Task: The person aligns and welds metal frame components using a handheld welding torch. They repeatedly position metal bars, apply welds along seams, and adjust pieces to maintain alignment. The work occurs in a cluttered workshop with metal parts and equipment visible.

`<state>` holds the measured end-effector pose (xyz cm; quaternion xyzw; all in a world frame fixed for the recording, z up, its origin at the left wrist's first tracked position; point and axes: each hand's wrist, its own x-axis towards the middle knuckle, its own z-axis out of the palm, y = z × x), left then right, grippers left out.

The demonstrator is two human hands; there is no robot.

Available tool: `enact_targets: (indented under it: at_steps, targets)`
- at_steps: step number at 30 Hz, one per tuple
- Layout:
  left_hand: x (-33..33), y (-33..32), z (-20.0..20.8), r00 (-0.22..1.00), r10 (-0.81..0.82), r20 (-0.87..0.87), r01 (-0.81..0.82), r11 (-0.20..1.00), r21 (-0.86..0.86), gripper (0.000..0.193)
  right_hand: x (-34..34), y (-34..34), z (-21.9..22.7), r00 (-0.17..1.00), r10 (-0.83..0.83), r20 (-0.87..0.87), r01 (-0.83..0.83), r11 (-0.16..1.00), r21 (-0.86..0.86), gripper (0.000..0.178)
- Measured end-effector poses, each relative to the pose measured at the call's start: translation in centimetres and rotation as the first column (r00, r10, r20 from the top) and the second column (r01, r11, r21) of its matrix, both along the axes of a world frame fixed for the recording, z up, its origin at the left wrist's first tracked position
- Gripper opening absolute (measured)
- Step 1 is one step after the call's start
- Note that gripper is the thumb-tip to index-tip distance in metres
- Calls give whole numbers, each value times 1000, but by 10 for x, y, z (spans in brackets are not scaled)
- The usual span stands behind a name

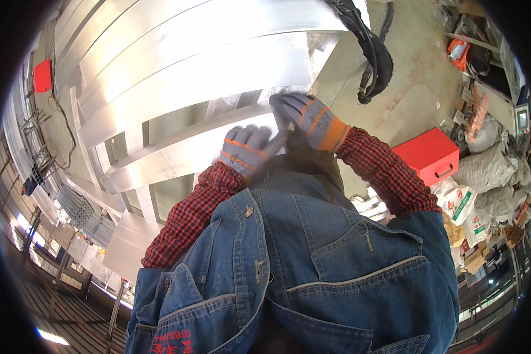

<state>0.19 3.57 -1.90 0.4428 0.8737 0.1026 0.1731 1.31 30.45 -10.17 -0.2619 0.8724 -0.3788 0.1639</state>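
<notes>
Head-worn fisheye, facing downward, close range

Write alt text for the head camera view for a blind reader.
Gloved left hand and right hand close together near silvery metal planks; a black cable bundle shows beyond, a red box at right.

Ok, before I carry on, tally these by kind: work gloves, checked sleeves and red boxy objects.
Work gloves: 2, left glove and right glove
Checked sleeves: 2, left sleeve and right sleeve
Red boxy objects: 2, larger red box and smaller-looking red box
Total: 6
</notes>
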Motion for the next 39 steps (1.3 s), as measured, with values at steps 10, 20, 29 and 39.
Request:
enact_targets:
  at_steps: [10, 20, 29, 39]
  targets:
    - [2, 1, -1, 1000, 6, -22, -6, 1000, 1, 54, -1, -2, -9, 993, -15, -118, 19, 999, 27, 86]
    - [2, 2, -3, 999, 1, -47, -3, 999, -40, 60, -4, -1, -10, 995, 13, -98, -6, 997, 72, 97]
    - [3, 8, -1, 997, 60, -57, -60, 998, -6, 54, -6, -2, -7, 998, 31, -57, -25, 994, 109, 99]
    - [1, 13, 6, 997, 67, -35, -69, 994, -82, 46, 6, -10, -9, 997, -54, -57, 58, 996, 75, 108]
